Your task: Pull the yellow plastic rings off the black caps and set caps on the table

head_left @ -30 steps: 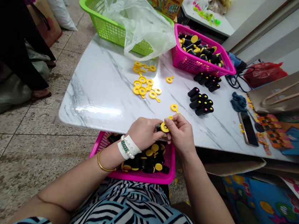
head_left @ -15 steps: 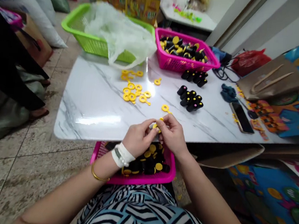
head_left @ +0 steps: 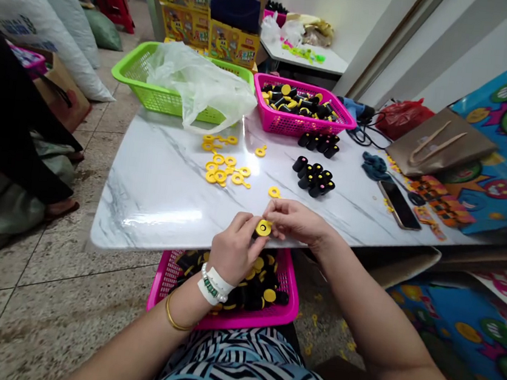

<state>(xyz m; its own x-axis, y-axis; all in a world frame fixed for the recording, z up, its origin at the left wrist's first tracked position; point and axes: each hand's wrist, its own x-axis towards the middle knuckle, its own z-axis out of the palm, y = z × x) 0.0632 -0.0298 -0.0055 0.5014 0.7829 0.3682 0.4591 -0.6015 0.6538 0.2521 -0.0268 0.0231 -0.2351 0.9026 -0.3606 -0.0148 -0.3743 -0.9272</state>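
My left hand (head_left: 232, 250) is closed around a small black piece with a round yellow cap (head_left: 263, 228), held at the near edge of the marble table (head_left: 157, 185). My right hand (head_left: 298, 222) pinches the same yellow cap from the right. Just below both hands, a pink basket (head_left: 220, 318) on my lap holds several black and yellow pieces. Loose yellow rings (head_left: 221, 171) lie on the table beyond my hands, one single ring (head_left: 274, 192) closest. Two groups of black cylinders (head_left: 313, 179) stand to the right of them.
At the table's far side stand a green basket (head_left: 146, 89) with a clear plastic bag (head_left: 199, 83) and a second pink basket (head_left: 300, 122) of parts. A phone (head_left: 397, 203), a brown paper bag (head_left: 438, 151) and a red bag lie right. A person in black stands left.
The camera has tilted up, so the table sits lower in view. My hands stay together at the table edge; the yellow cap now faces up between my fingers.
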